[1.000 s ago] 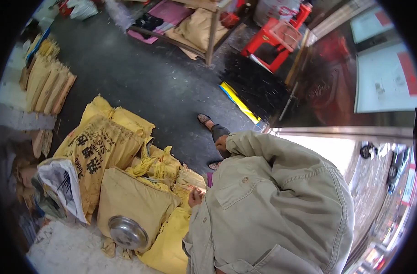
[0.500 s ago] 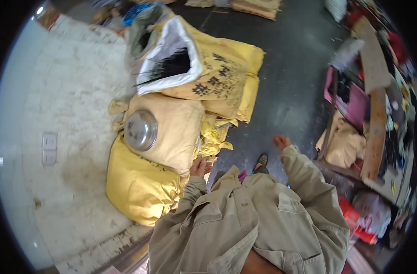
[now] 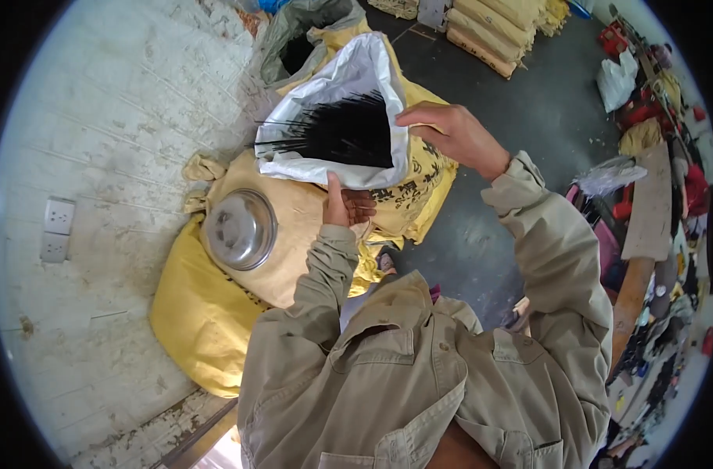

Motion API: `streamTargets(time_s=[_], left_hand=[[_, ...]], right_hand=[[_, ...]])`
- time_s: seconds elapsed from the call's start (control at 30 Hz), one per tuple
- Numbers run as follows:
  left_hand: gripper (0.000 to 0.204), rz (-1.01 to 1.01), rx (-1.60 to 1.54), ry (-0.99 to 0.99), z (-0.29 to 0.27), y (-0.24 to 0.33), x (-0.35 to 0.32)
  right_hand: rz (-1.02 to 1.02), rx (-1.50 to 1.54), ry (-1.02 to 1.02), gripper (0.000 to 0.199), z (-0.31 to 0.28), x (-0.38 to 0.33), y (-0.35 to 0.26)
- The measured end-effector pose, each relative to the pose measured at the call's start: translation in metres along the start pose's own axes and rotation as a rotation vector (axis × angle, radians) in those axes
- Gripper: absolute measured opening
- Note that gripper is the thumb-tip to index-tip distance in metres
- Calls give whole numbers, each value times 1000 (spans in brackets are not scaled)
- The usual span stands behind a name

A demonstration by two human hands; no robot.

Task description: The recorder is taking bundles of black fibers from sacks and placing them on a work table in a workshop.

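— Pinching the lower lip of the white plastic liner [image 3: 348, 168] is my left hand [image 3: 344, 205], thumb up against the rim, fingers curled beneath it.

— And your other one?

— My right hand [image 3: 450, 133] clasps the liner's far edge, near the top right of the mouth, fingers wrapped over the rim. Between the two, the mouth is stretched wide.

— What's inside?

— A bundle of thin black sticks [image 3: 348, 129], lying lengthwise, tips fanning out toward the left past the opening.

— Where does the liner sit?

— Inside a yellow woven sack with black print [image 3: 419, 184], which lies tilted across other sacks. Just beside my left wrist a pale tan sack [image 3: 301, 227] carries a round steel bowl [image 3: 240, 229]. Below that rests a plain yellow sack [image 3: 204, 320], against the whitewashed wall [image 3: 98, 156]. Behind the open sack stands a grey bag [image 3: 294, 39], mouth open, on the dark floor [image 3: 528, 102].
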State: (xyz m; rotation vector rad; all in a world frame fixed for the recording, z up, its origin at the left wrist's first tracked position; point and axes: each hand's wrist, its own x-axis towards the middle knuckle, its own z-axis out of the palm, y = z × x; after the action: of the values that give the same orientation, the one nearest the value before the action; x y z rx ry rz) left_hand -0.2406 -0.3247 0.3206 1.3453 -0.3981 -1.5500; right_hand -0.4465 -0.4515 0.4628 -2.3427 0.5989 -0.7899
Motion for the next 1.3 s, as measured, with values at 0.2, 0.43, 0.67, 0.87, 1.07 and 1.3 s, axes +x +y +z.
streamTargets(time_s=[0.2,0.43,0.67,0.87,1.07,1.3], left_hand=[[25,268,-166,43,10,12,-3],[18,204,-170,-29,18,4,-36],[28,157,-206,182,38,9,-48],[32,273,-188,408,63,0,-44],[25,394,-121,729,80,-4,-40],[40,693,778,1044,76,6,-41]], right_hand=[[-136,-372,-583,41,29,70,52],[133,-665,-1423,53,51,137,78],[-309,-464,-1247,75,73,90,108],[-378,177,-792,56,119,34,131],[-245,321,-500,21,128,25,145],[-102,313,-378,23,110,27,150]])
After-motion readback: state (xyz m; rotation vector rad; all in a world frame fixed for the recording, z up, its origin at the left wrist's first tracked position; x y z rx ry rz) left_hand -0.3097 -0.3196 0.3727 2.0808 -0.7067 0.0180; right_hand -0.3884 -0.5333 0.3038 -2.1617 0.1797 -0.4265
